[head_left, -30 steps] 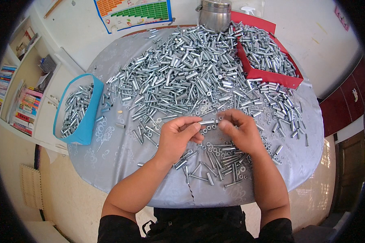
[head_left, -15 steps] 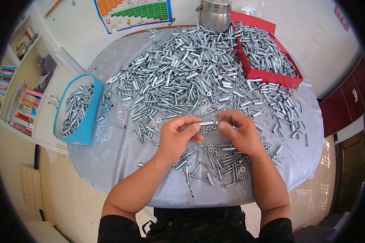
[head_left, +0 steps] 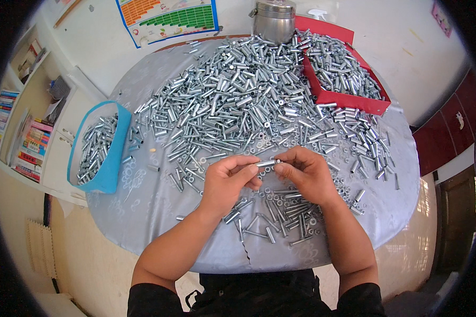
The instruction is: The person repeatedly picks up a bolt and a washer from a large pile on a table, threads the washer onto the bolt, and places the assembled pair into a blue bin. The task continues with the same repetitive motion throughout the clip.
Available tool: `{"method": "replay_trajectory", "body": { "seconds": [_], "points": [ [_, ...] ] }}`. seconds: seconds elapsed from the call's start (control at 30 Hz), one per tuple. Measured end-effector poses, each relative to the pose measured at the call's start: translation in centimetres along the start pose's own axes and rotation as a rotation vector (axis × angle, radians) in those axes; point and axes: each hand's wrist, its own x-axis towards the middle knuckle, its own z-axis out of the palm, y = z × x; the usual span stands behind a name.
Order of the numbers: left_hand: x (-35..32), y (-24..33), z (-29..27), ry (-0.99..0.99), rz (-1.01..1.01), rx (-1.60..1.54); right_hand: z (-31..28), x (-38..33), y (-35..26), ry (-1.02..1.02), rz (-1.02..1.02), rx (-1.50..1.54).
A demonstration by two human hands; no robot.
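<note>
My left hand (head_left: 226,179) and my right hand (head_left: 304,173) meet above the near part of a round table covered in grey cloth (head_left: 143,211). Together they pinch a short silver metal sleeve bolt (head_left: 265,163), held level between the fingertips of both hands. Under and in front of my hands lie loose bolts, washers and nuts (head_left: 280,214). A big heap of silver metal sleeves and bolts (head_left: 238,100) spreads over the far half of the table.
A blue tray (head_left: 101,150) with metal parts hangs at the table's left edge. A red tray (head_left: 344,74) full of sleeves sits at the far right, with a steel pot (head_left: 274,20) behind it. Bookshelves (head_left: 21,121) stand at the left.
Both hands stay in nearly the same place; the fingers shift slightly around the bolt held between them.
</note>
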Motion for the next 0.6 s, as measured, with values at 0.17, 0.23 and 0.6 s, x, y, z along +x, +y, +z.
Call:
{"method": "replay_trajectory", "body": {
  "seconds": [0.17, 0.23, 0.6],
  "points": [
    [-0.2, -0.1, 0.2, 0.015, 0.089, 0.138, -0.4, 0.0, -0.2, -0.044, 0.093, 0.060],
    [-0.3, -0.2, 0.2, -0.011, 0.099, 0.135, -0.3, 0.0, -0.2, -0.025, 0.108, 0.137],
    [-0.3, 0.1, 0.1, 0.163, 0.179, 0.143, -2.6, -0.1, -1.8, -0.367, 0.249, -0.202]
  ]
}}
